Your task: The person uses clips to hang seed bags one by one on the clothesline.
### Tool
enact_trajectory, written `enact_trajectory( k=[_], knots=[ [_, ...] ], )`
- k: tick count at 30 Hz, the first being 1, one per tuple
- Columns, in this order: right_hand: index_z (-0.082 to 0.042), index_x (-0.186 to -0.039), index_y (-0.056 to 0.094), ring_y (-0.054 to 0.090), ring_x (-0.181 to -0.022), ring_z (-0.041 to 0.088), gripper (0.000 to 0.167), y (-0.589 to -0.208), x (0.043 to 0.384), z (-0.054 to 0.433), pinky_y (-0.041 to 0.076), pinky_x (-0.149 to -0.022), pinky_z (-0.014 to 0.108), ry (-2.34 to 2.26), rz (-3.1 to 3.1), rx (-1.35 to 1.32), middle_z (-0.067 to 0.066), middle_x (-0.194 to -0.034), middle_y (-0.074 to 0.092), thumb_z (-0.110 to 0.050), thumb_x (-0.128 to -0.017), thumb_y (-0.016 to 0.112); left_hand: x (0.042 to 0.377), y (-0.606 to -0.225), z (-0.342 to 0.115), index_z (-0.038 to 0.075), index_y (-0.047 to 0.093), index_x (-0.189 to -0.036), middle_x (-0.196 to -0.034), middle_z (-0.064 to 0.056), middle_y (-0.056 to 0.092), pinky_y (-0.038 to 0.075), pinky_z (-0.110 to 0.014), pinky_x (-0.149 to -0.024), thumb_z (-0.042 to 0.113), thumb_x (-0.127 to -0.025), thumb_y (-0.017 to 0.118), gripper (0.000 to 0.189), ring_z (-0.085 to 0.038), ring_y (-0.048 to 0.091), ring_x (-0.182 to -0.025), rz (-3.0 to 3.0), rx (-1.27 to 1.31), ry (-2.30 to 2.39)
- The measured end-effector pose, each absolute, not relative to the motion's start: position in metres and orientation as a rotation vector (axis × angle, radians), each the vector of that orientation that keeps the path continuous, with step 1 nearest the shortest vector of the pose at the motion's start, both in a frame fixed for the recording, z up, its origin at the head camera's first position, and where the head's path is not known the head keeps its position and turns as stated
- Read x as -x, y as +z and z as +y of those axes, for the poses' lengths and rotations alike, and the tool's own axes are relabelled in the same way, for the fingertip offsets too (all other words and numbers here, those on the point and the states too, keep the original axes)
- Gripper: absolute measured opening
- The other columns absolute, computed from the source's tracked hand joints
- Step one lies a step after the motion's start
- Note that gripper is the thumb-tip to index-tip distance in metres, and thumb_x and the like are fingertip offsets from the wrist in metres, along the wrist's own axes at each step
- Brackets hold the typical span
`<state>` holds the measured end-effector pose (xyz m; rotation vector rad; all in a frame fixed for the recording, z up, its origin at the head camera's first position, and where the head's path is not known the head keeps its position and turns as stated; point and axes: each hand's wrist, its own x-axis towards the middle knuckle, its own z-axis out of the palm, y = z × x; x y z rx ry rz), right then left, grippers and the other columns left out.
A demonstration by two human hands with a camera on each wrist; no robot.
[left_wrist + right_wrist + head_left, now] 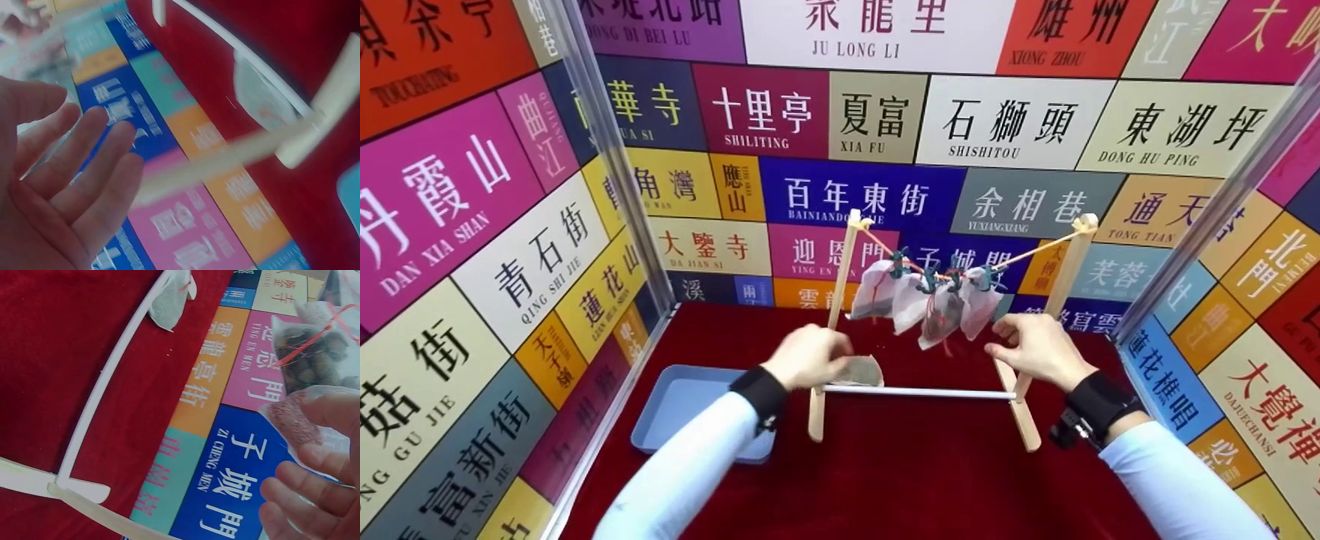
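Several white mesh sachets (911, 306) hang by dark green ties from a sagging orange cord (1027, 253) strung across a wooden stand (844, 274). My left hand (810, 356) is beside the stand's left post, holding nothing; the left wrist view shows its fingers (93, 152) spread loosely. At the right post is my right hand (1039, 349), close to the rightmost sachet (981, 301). In the right wrist view the thumb overlaps a sachet with reddish grains (295, 422), and the other fingers are loosely bent. Dark lumps fill another sachet (315, 354).
One more sachet (861, 370) lies on the dark red cloth (915, 465), by the stand's white crossbar (922, 391). To the left is a blue tray (679, 405), partly behind my left forearm. Panels printed with place names (997, 124) enclose the cloth at the back and sides.
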<state>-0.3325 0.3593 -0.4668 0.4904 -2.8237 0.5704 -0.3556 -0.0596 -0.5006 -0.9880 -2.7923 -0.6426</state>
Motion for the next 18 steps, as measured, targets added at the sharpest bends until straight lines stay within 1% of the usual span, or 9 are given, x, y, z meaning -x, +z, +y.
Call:
enact_trajectory(
  k=[4, 5, 8, 11, 13, 15, 18],
  knots=[
    [-0.002, -0.121, 0.081, 0.080, -0.098, 0.036, 0.040, -0.478, 0.331, 0.355, 0.065, -0.087, 0.058, 0.570, -2.859, -0.461, 0.019, -0.109, 0.085, -0.030, -0.092, 0.089, 0.363, -0.515, -0.095, 0.011, 0.086, -0.099, -0.100, -0.009, 0.087, 0.066, -0.056, -0.086, 0.025, -0.099, 0.079, 0.016, -0.035, 0.080, -0.093, -2.856, 0.861, -0.616],
    [-0.002, -0.122, 0.081, 0.080, -0.099, 0.037, 0.042, -0.481, 0.331, 0.354, 0.065, -0.086, 0.058, 0.572, -2.866, -0.457, 0.019, -0.111, 0.085, -0.030, -0.092, 0.089, 0.364, -0.521, -0.103, 0.011, 0.085, -0.098, -0.100, -0.010, 0.087, 0.066, -0.056, -0.086, 0.025, -0.099, 0.079, 0.016, -0.036, 0.080, -0.093, -2.875, 0.822, -0.611],
    [-0.002, -0.123, 0.080, 0.079, -0.093, 0.032, 0.045, -0.488, 0.330, 0.353, 0.064, -0.080, 0.052, 0.550, -2.884, -0.446, 0.019, -0.113, 0.085, -0.030, -0.089, 0.090, 0.371, -0.544, -0.129, 0.012, 0.084, -0.094, -0.098, -0.011, 0.086, 0.066, -0.057, -0.083, 0.024, -0.095, 0.080, 0.013, -0.037, 0.080, -0.092, -2.913, 0.672, -0.597],
    [-0.001, -0.125, 0.079, 0.076, -0.089, 0.029, 0.049, -0.495, 0.328, 0.352, 0.062, -0.079, 0.049, 0.537, -2.902, -0.438, 0.019, -0.116, 0.085, -0.031, -0.089, 0.092, 0.374, -0.569, -0.152, 0.010, 0.083, -0.099, -0.102, -0.014, 0.085, 0.066, -0.059, -0.086, 0.021, -0.091, 0.081, 0.014, -0.040, 0.080, -0.098, -2.945, 0.481, -0.585],
    [0.001, -0.127, 0.078, 0.077, -0.093, 0.033, 0.052, -0.499, 0.326, 0.351, 0.062, -0.083, 0.054, 0.538, -2.912, -0.438, 0.022, -0.120, 0.084, -0.033, -0.089, 0.092, 0.374, -0.586, -0.164, 0.008, 0.083, -0.104, -0.106, -0.017, 0.085, 0.066, -0.060, -0.089, 0.020, -0.089, 0.082, 0.019, -0.043, 0.080, -0.101, -2.976, 0.372, -0.566],
    [0.001, -0.128, 0.078, 0.078, -0.100, 0.038, 0.056, -0.505, 0.324, 0.352, 0.063, -0.088, 0.059, 0.539, -2.928, -0.431, 0.023, -0.121, 0.083, -0.035, -0.088, 0.093, 0.371, -0.600, -0.173, 0.005, 0.082, -0.114, -0.113, -0.020, 0.084, 0.065, -0.061, -0.095, 0.020, -0.090, 0.082, 0.027, -0.045, 0.080, -0.107, -3.042, 0.306, -0.546],
    [0.003, -0.130, 0.076, 0.078, -0.107, 0.044, 0.063, -0.514, 0.321, 0.352, 0.063, -0.092, 0.062, 0.537, -2.968, -0.427, 0.025, -0.124, 0.082, -0.038, -0.087, 0.094, 0.364, -0.621, -0.181, 0.001, 0.077, -0.128, -0.124, -0.024, 0.081, 0.063, -0.063, -0.103, 0.019, -0.093, 0.083, 0.040, -0.048, 0.078, -0.116, -3.143, 0.312, -0.558]
  ],
)
